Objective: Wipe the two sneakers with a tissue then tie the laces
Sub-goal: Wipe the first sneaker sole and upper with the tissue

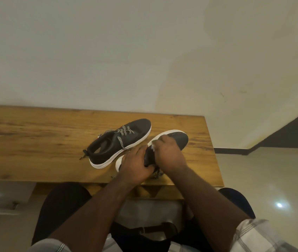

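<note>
Left hand [135, 163] grips near sneaker [178, 138] mid-body; right hand [168, 151] pinches tissue [153, 146]; toe points far-right, beyond right-hand grip.

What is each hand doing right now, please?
Left hand: grips the near sneaker at its collar.
Right hand: presses a tissue against that sneaker.

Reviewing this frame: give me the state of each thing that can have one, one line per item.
Far sneaker: upright on the table, laces untied and trailing, untouched.
Near sneaker: on the table, gripped at the collar, lace ends loose at the table's near edge.
Tissue: bunched, mostly hidden under the fingers.
Left hand: gripping the near sneaker.
Right hand: holding the tissue against the near sneaker.
Table: wooden, carrying both sneakers.
</note>
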